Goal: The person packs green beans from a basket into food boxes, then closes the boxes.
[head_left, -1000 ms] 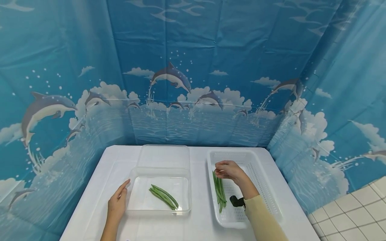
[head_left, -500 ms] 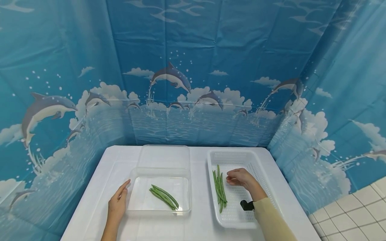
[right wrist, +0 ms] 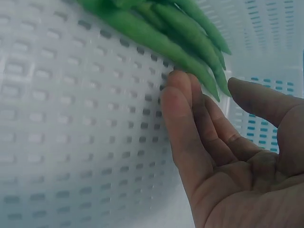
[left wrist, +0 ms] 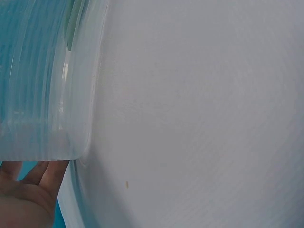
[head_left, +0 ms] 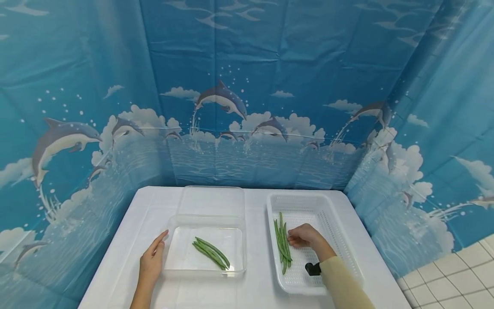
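Several green beans [head_left: 283, 242] lie lengthwise along the left side of a white perforated plastic basket [head_left: 341, 240]. My right hand [head_left: 306, 238] is inside the basket, just right of the beans. In the right wrist view its loosely bent fingertips [right wrist: 175, 102] are right at the bean ends [right wrist: 202, 78], with the thumb apart and nothing between. A few more green beans [head_left: 211, 253] lie in a clear plastic container [head_left: 181, 262] on the left. My left hand [head_left: 150, 262] rests by that container's left wall, fingers fairly straight; in the left wrist view its fingertips [left wrist: 53, 173] are partly hidden behind the container.
A clear lid-like plastic piece [head_left: 212, 199] lies flat behind the container. Both vessels stand on a white-covered table [head_left: 256, 257]. A blue dolphin-print curtain [head_left: 247, 159] surrounds the table's back and sides. A black wrist device [head_left: 312, 269] sits on my right wrist.
My right hand has moved off the far end of the basket's beans, to their right and then nearer to me, uncovering the bean tips. My left hand has stayed by the container.
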`<act>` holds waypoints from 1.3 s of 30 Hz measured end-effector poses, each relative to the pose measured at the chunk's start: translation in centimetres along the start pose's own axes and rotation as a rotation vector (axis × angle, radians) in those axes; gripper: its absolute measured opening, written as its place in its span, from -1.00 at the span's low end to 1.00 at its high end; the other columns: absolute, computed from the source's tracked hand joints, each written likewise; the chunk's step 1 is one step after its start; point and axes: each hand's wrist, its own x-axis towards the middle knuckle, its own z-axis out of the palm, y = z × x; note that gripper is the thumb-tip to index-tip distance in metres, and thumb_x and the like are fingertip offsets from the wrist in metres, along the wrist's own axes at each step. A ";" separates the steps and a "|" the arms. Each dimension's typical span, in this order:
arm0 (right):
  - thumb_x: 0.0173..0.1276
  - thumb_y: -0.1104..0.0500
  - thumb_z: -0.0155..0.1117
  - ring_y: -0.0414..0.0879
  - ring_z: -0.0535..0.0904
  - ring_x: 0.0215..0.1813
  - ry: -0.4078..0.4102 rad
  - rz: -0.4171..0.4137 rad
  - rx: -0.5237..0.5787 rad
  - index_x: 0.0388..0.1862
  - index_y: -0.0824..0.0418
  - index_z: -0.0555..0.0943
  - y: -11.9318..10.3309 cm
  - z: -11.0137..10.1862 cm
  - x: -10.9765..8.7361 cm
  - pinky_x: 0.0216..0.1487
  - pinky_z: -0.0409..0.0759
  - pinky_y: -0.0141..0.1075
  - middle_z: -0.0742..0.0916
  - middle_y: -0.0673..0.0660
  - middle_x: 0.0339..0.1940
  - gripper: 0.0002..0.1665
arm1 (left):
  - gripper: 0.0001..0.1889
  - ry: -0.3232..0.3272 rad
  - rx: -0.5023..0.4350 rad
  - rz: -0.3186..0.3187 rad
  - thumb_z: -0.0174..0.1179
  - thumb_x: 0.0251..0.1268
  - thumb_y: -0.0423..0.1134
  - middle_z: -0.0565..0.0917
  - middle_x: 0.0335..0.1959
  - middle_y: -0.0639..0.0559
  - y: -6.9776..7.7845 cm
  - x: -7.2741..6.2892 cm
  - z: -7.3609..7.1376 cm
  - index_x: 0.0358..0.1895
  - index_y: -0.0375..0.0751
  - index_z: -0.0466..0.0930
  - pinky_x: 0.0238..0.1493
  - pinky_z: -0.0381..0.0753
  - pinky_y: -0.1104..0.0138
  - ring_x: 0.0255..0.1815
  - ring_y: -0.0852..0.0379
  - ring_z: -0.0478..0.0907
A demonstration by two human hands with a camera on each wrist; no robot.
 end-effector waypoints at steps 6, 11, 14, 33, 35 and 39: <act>0.55 0.23 0.28 -0.20 0.78 -0.48 0.004 -0.001 -0.030 -0.07 0.53 0.72 -0.3 1.0 0.0 -0.28 0.86 -0.30 0.83 0.16 -0.48 -0.69 | -0.54 0.002 0.002 0.008 -0.15 0.80 -0.09 0.39 0.63 -0.19 -0.1 0.0 0.1 0.58 0.03 0.43 0.59 0.35 -0.30 0.64 -0.36 0.31; 0.53 0.18 0.33 -0.19 0.73 -0.49 0.027 0.014 -0.073 -0.22 0.44 0.75 -0.4 1.5 -0.1 -0.28 0.83 -0.24 0.79 0.09 -0.53 -0.71 | -0.54 0.001 0.004 0.002 -0.15 0.79 -0.10 0.38 0.64 -0.19 -0.2 -0.1 0.1 0.58 0.04 0.43 0.59 0.34 -0.31 0.65 -0.36 0.29; 0.51 0.17 0.34 -0.18 0.70 -0.49 0.034 0.011 -0.085 -0.24 0.42 0.76 -0.5 1.8 -0.1 -0.28 0.82 -0.23 0.77 0.07 -0.54 -0.71 | -0.54 0.004 0.005 0.004 -0.15 0.79 -0.09 0.39 0.63 -0.19 -0.2 0.0 0.0 0.58 0.04 0.43 0.58 0.35 -0.30 0.64 -0.36 0.30; 0.50 0.27 0.32 -0.12 0.71 -0.44 0.076 -0.074 -0.125 -0.03 0.43 0.72 -0.7 2.6 0.0 -0.32 0.83 -0.20 0.79 0.20 -0.35 -0.77 | -0.54 0.008 -0.009 0.023 -0.15 0.80 -0.06 0.41 0.62 -0.17 -0.4 0.2 0.1 0.56 0.04 0.45 0.58 0.36 -0.30 0.64 -0.35 0.31; 0.50 0.26 0.32 -0.12 0.72 -0.42 0.074 -0.077 -0.109 0.02 0.46 0.72 -1.1 2.5 -0.3 -0.31 0.83 -0.22 0.79 0.20 -0.34 -0.73 | -0.54 0.011 -0.011 0.030 -0.15 0.80 -0.07 0.42 0.62 -0.17 -0.4 0.2 0.1 0.56 0.03 0.45 0.58 0.37 -0.29 0.63 -0.35 0.32; 0.54 0.23 0.31 -0.14 0.72 -0.37 0.047 -0.083 -0.081 0.14 0.50 0.68 -2.5 2.0 -0.9 -0.29 0.83 -0.27 0.79 0.20 -0.30 -0.64 | -0.54 0.015 -0.008 0.031 -0.15 0.80 -0.07 0.42 0.61 -0.18 -0.3 0.1 0.1 0.56 0.02 0.45 0.58 0.37 -0.29 0.63 -0.35 0.32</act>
